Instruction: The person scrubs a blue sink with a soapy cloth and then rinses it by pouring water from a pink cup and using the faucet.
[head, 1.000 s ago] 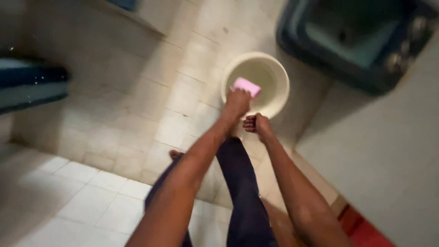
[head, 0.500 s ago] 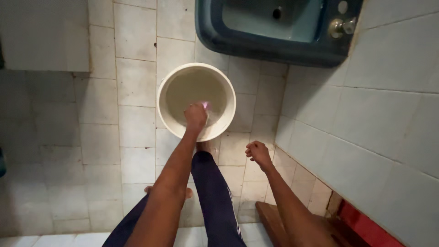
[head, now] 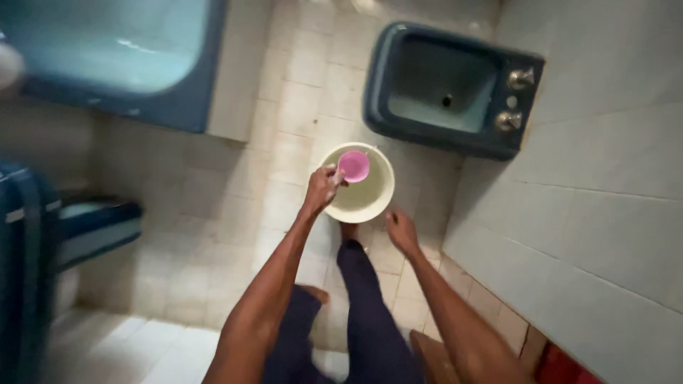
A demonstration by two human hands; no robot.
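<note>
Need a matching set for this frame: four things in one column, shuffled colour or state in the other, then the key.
1. pink cup
2. bucket
3. basin
4. right hand

a. dark blue, fixed to the tiled wall
b. holding nothing, beside the bucket
c. cream, on the tiled floor
d. gripped by the left hand, over the bucket

Pairs: 1-d, 2-c, 3-a, 4-b

A round cream plastic bucket stands on the pale tiled floor before the blue wall-mounted sink, a small pink plastic mug over its rim, the blue bathtub well left.
</note>
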